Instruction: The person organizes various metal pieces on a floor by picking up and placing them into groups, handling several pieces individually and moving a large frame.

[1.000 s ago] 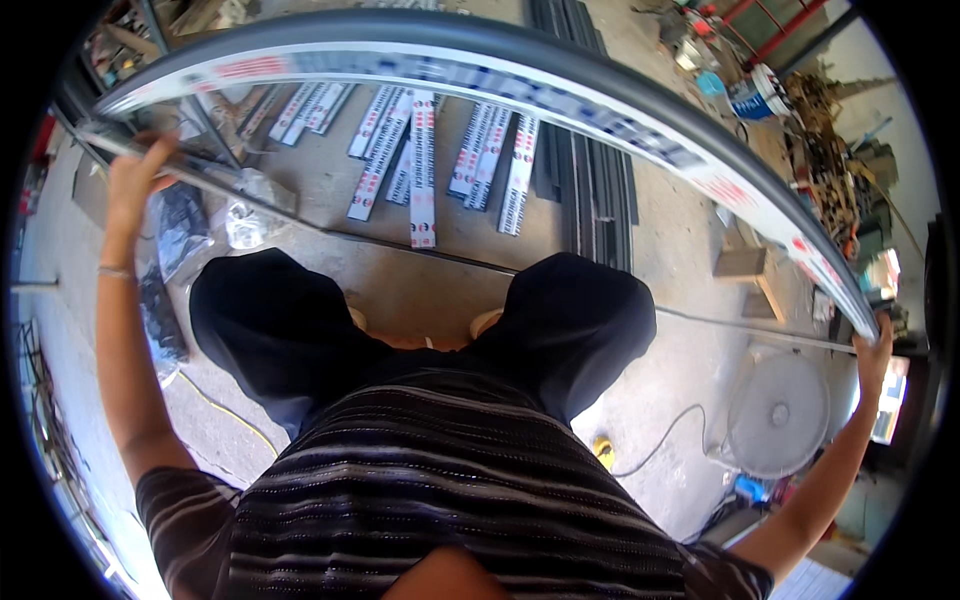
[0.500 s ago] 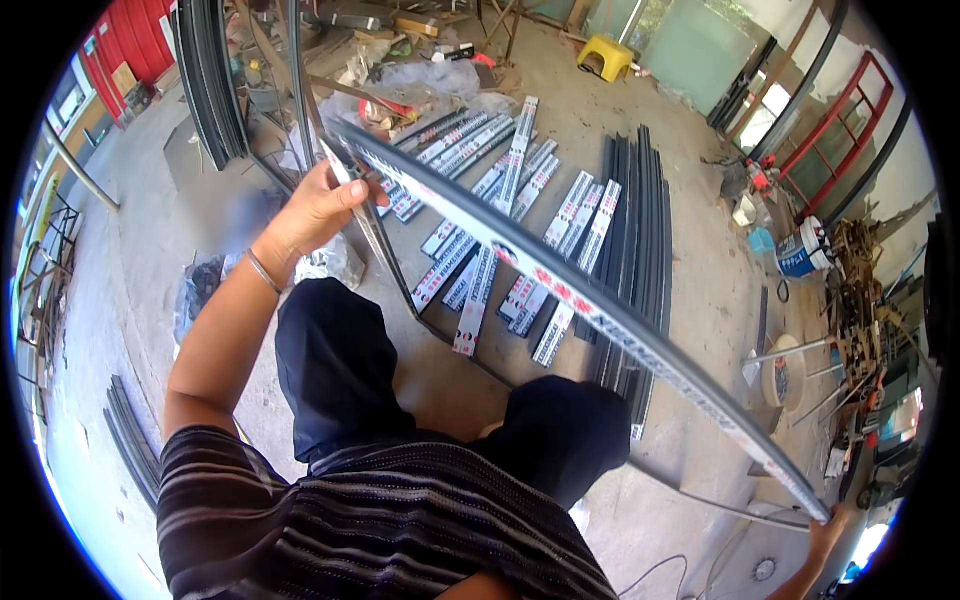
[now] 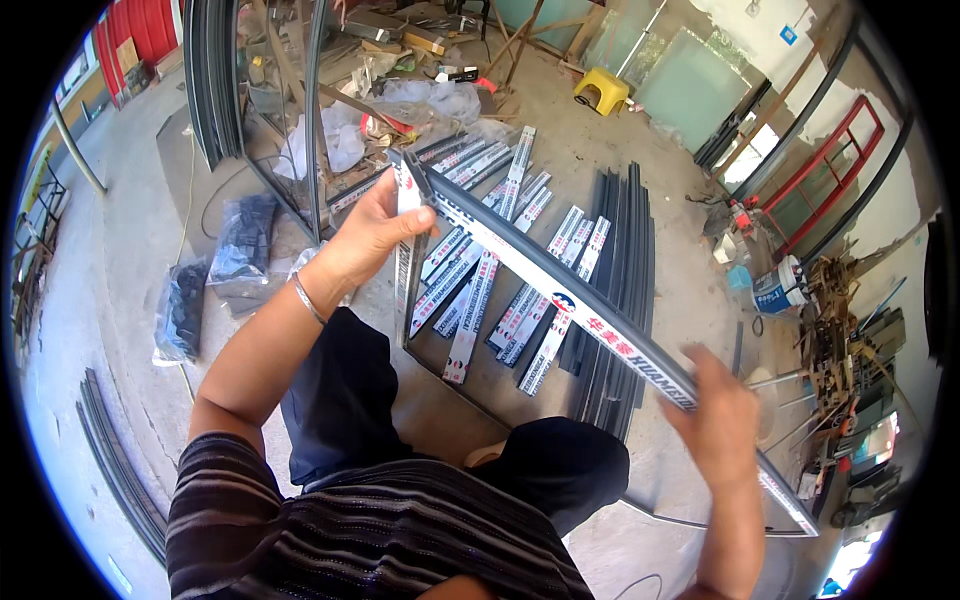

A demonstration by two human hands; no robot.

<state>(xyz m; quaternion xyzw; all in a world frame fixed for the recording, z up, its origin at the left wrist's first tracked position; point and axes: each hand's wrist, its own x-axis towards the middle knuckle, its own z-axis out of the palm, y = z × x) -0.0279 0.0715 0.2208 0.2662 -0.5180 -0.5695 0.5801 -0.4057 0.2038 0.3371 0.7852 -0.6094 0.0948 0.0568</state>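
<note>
A large rectangular frame (image 3: 515,255) of dark grey metal profiles, with printed white film along its faces, is raised before me at a slant. At its upper left corner my left hand (image 3: 375,240) is closed, the thumb over the short side profile. My right hand (image 3: 718,425) is at the long profile's right part; motion blur smears its fingers, so its grip is unclear. Beyond the lifted side, several short film-covered profile pieces (image 3: 470,320) lie spread on the floor. To their right lies a bundle of long dark profiles (image 3: 630,260).
Plastic bags of dark parts (image 3: 240,240) lie at the left, with more long profiles (image 3: 120,460) nearer me. Upright profiles (image 3: 212,90) stand at the far left. A yellow stool (image 3: 602,90), a white-and-blue bucket (image 3: 780,285) and a red metal frame (image 3: 830,185) are farther off.
My right hand has come from the frame's far right corner inward along the long profile. My left hand, still at the upper left corner, has shifted slightly right and down.
</note>
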